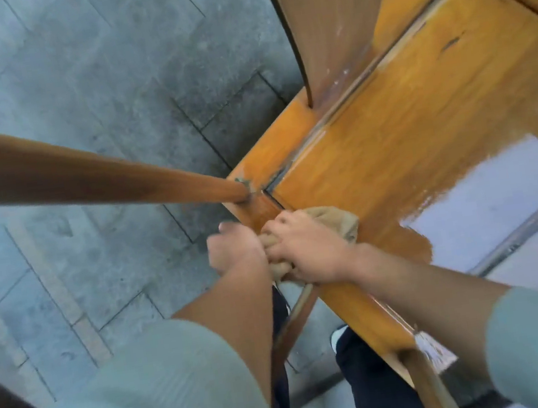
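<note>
A varnished orange-brown wooden chair seat [404, 122] fills the right half of the head view. A tan cloth [335, 220] lies at the seat's near left corner. My right hand [305, 250] grips the cloth, fingers curled over it and pressing it to the wood. My left hand [234, 248] sits right beside it at the seat's edge, fingers curled into a fist; whether it holds part of the cloth is hidden. Both forearms reach in from below in pale green sleeves.
A round wooden rail [84, 181] runs from the left edge to the seat corner. A curved wooden back slat [332, 22] rises at the top. Grey stone paving [87, 73] lies underneath. A dark trouser leg [371, 379] and a thin chair leg [428, 385] show below the seat.
</note>
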{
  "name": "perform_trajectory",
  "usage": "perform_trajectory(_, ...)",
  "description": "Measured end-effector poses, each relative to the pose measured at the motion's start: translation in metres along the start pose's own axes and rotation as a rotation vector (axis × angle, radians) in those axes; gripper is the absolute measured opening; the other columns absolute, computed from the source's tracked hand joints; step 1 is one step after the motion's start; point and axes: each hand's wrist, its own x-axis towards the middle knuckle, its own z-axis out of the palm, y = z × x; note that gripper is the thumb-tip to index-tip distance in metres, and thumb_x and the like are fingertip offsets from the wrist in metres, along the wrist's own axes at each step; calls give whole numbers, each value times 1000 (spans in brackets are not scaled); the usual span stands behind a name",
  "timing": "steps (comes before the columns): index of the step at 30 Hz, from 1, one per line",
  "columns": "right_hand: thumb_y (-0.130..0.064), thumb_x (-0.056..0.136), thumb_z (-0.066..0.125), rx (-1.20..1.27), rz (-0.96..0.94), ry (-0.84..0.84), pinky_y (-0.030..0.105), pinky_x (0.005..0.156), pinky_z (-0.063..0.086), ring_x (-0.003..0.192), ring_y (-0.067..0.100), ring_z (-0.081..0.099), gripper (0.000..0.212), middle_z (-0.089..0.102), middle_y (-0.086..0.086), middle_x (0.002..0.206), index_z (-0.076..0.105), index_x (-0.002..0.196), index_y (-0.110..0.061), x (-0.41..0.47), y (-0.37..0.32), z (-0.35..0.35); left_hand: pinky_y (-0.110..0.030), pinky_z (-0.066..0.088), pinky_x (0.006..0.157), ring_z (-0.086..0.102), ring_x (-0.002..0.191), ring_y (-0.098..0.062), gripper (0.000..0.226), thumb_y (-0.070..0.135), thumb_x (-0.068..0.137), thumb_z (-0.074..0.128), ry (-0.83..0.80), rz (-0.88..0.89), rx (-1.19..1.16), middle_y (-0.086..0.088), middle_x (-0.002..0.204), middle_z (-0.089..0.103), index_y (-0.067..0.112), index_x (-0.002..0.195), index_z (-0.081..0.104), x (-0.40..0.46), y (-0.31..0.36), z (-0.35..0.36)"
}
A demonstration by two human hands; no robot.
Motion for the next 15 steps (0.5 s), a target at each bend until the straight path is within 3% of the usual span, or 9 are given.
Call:
perform_trajectory(2, -26, 76, 70, 45, 111, -17, 44, 88, 39, 109, 31, 47, 39, 56, 4, 123, 70, 114, -37, -30, 15, -12, -40, 43, 97, 55, 116, -39, 42, 35, 100, 40, 7, 250, 226, -18, 121, 63, 3, 118, 61, -2, 8, 3)
perform_trajectory(5, -35, 80, 79, 70, 254, -15, 45, 94, 34, 117, 30, 44, 40, 54, 2, 129, 69, 119, -42, -79, 17, -16, -42, 47, 90, 57, 108, -36, 28, 28, 98, 44, -180, 761, 613, -14, 114, 60, 8, 109, 60, -5, 8, 10)
perform_trajectory(7, -34, 73, 85, 80, 322, -33, 46, 97, 34, 119, 30, 43, 52, 53, 3, 131, 69, 122, -42, -115, 7, -7, -46, 50, 85, 55, 105, -34, 21, 24, 98, 46, -343, 1034, 894, -11, 112, 51, 10, 110, 55, -13, 6, 16)
perform_trajectory(9, -26, 65, 83, 93, 319, -33, 45, 95, 35, 118, 31, 43, 59, 52, 4, 130, 69, 121, -41, -145, -8, 10, -47, 52, 82, 48, 115, -33, 24, 25, 97, 51, -383, 1212, 1104, -11, 120, 42, 11, 117, 50, -22, 0, 21)
perform_trajectory(12, -22, 65, 77, 25, 100, -128, 43, 89, 43, 111, 30, 50, 48, 57, 1, 125, 72, 109, -41, -159, -39, 41, -46, 48, 95, 19, 144, -36, 57, 32, 96, 60, -361, 1251, 1171, -16, 154, 17, 11, 142, 33, -34, -13, 30)
perform_trajectory(15, -25, 77, 75, -87, 3, -169, 37, 83, 46, 103, 26, 56, 34, 61, -3, 125, 74, 106, -43, -153, -50, 55, -47, 39, 108, -5, 151, -34, 83, 43, 96, 58, -427, 1093, 1172, -17, 163, -10, 14, 156, 8, -50, -25, 39)
